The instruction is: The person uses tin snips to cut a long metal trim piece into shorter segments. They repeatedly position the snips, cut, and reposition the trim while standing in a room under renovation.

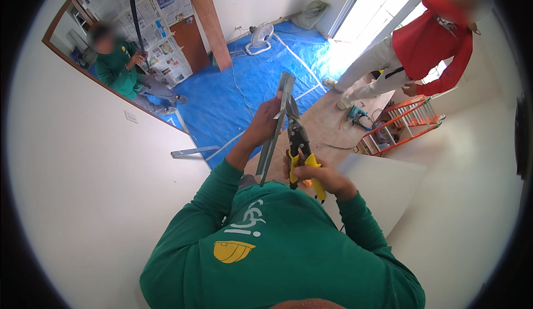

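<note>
The left hand (265,123) pinches a long, thin grey metal channel (269,152) near its upper end, fingers closed round it, probably to steady it beside the tool. The right hand (328,178) wraps its fingers about the yellow-and-black handles of dark metal snips (300,135). The handles stand apart, likely for opened blades; whether these touch the channel I cannot tell. Both are held up in the air, seen over the near right edge of the blue plastic floor sheet (222,101), seemingly for free elbow room.
</note>
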`<state>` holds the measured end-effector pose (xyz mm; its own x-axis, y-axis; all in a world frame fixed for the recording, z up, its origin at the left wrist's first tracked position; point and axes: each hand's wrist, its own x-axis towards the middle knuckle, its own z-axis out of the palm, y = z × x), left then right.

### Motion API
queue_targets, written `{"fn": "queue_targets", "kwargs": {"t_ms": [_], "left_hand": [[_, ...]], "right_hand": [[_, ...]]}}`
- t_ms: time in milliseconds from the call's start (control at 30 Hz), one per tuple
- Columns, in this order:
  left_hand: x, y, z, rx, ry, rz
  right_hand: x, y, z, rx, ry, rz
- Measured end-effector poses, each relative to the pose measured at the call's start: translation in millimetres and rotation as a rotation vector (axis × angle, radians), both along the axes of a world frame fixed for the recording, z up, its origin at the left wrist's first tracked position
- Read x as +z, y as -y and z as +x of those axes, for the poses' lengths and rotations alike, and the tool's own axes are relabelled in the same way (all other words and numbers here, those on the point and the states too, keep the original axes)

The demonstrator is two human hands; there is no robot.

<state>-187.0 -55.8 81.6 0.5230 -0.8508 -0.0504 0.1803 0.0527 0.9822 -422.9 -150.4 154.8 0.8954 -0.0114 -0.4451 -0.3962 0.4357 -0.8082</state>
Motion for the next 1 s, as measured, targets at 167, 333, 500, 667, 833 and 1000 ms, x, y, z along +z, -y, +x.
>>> {"fn": "queue_targets", "kwargs": {"t_ms": [167,333,500,667,833,1000], "left_hand": [[0.7,-12.3,15.1,-0.132,0.221,0.055],[2.7,-7.2,16.4,0.166,0.614,0.098],[-0.2,-13.9,15.9,-0.184,-0.112,-0.323],[-1.8,-17.5,19.7,0.009,-0.140,-0.307],[-6.7,-23.1,14.6,0.177,-0.143,-0.120],[-21.2,-47.2,17.2,0.231,-0.161,0.000]], "right_hand": [[22.6,24.5,-22.6,0.172,-0.194,-0.214],[17.1,5.0,-31.6,0.153,-0.151,-1.178],[10.0,15.9,-34.9,0.232,0.140,0.302],[-9.2,2.4,-36.4,-0.072,0.042,0.055],[-19.3,-1.3,-36.2,-0.024,0.073,0.116],[-18.8,-6.3,-38.3,-0.071,0.063,0.091]]}}
